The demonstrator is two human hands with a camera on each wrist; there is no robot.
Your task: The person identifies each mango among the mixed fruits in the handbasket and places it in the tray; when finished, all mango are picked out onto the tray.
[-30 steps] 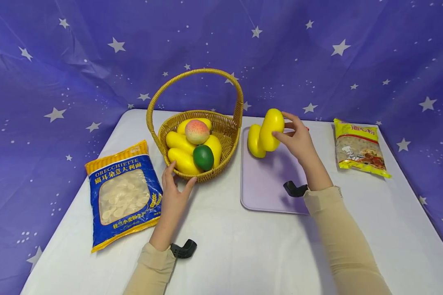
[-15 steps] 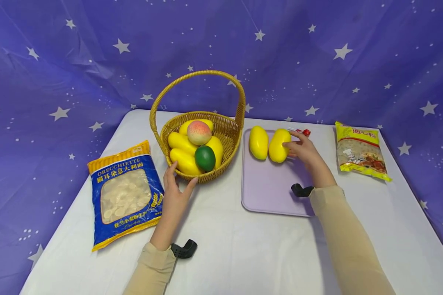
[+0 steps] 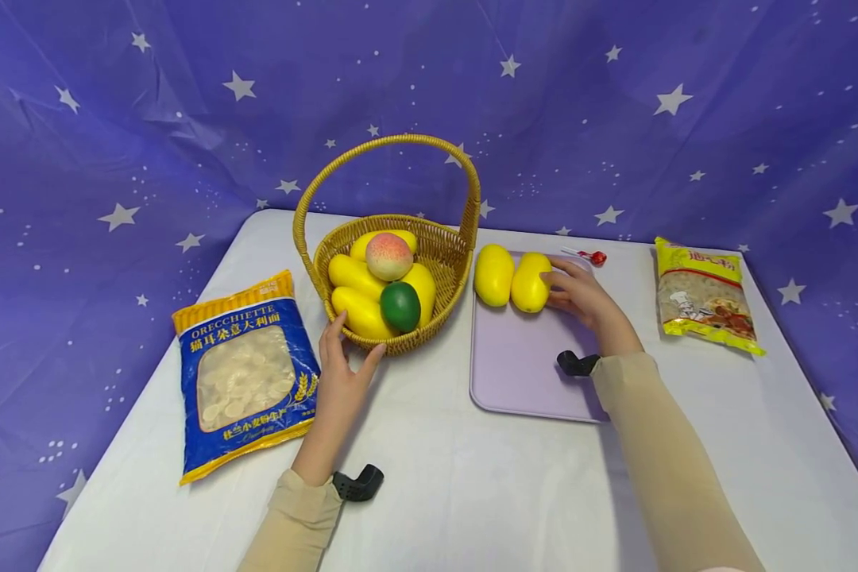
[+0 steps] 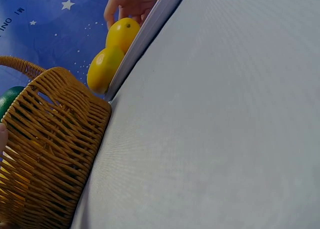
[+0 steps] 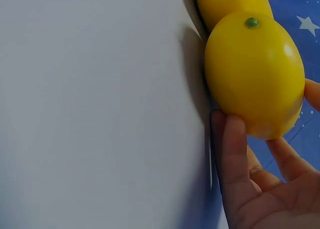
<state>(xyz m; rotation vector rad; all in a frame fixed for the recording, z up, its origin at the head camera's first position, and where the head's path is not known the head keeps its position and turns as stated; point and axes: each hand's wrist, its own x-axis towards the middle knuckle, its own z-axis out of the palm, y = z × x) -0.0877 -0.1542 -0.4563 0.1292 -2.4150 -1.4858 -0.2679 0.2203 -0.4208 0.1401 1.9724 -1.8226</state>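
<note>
Two yellow mangoes lie side by side near the far left corner of a lilac tray (image 3: 529, 365). My right hand (image 3: 588, 300) holds the right mango (image 3: 531, 283) from its right side, its fingers spread round it in the right wrist view. The left mango (image 3: 494, 275) leans against it. My left hand (image 3: 343, 381) touches the front of a wicker basket (image 3: 439, 274) with spread thumb and fingers, fingertips at the rim. Inside the basket are several yellow mangoes (image 3: 357, 274), a pink peach (image 3: 389, 256) on top and a dark green fruit (image 3: 400, 307).
A blue bag of orecchiette (image 3: 246, 377) lies left of the basket, near my left forearm. Behind the tray's far right corner is a red lollipop (image 3: 597, 258). A yellow food packet (image 3: 708, 294) lies at the far right. A tall handle (image 3: 400, 138) arches over the basket.
My right hand has lowered its mango from above the tray, setting it beside the other one. Both mangoes then shifted slightly left. My left hand has stayed at the basket.
</note>
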